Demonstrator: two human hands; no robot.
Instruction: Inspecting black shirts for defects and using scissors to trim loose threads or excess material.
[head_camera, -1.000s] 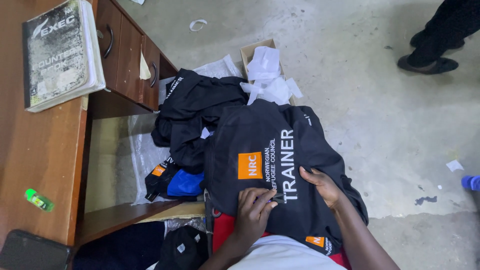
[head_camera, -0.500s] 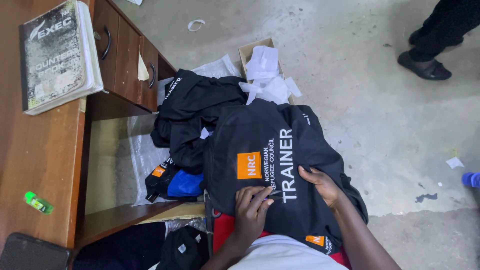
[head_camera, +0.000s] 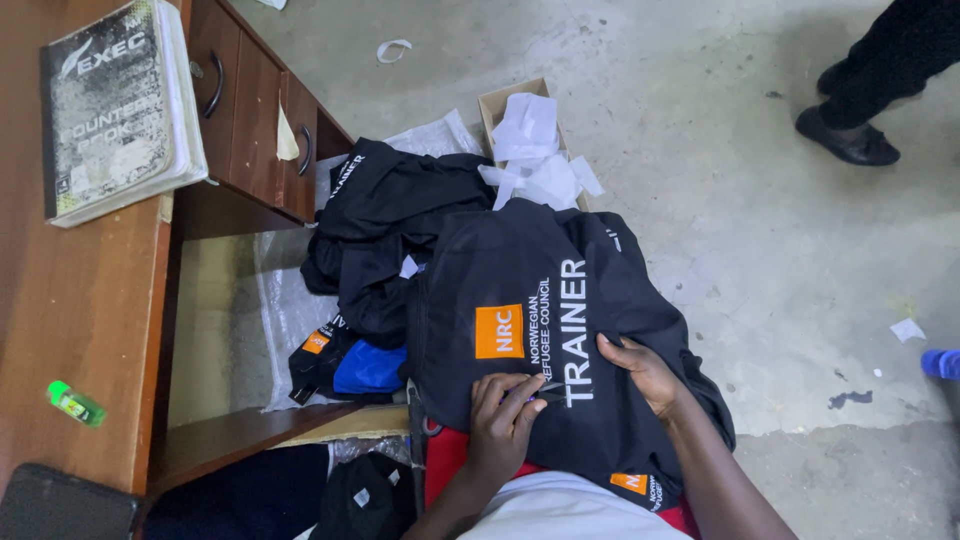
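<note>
A black garment (head_camera: 540, 330) with an orange square patch and white lettering lies spread across the person's lap in the lower middle of the frame, its soft cloth rumpled at the edges and pulled fairly flat over the printed area. The left hand (head_camera: 505, 420) rests on it just below the patch, fingers bent and drawn together at the fabric; they seem to pinch something small and thin there, though the view is too dark to tell what. The right hand (head_camera: 645, 370) lies just beside it to the right, fingers loosely spread and pressing down on the lettering, most likely to keep the cloth taut and steady for the other hand.

Touching the garment at its upper left, a heap of similar black clothing (head_camera: 385, 235) slumps over clear plastic sheeting (head_camera: 285, 320), with a blue and black folded piece (head_camera: 355, 365) at its foot. Above, a small open cardboard box (head_camera: 500, 100) holds crumpled white paper scraps (head_camera: 535, 155).

Along the left of the frame stands a brown wooden desk (head_camera: 80, 300) with smooth drawers and curved metal handles. On its top sit a worn hardback notebook (head_camera: 110, 105) at upper left, a small green object (head_camera: 75, 402) lower down and a dark flat device (head_camera: 60, 505) in the corner. The grey concrete floor (head_camera: 750, 230) is scuffed; another person's dark shoe (head_camera: 850, 140) shows at upper right.
</note>
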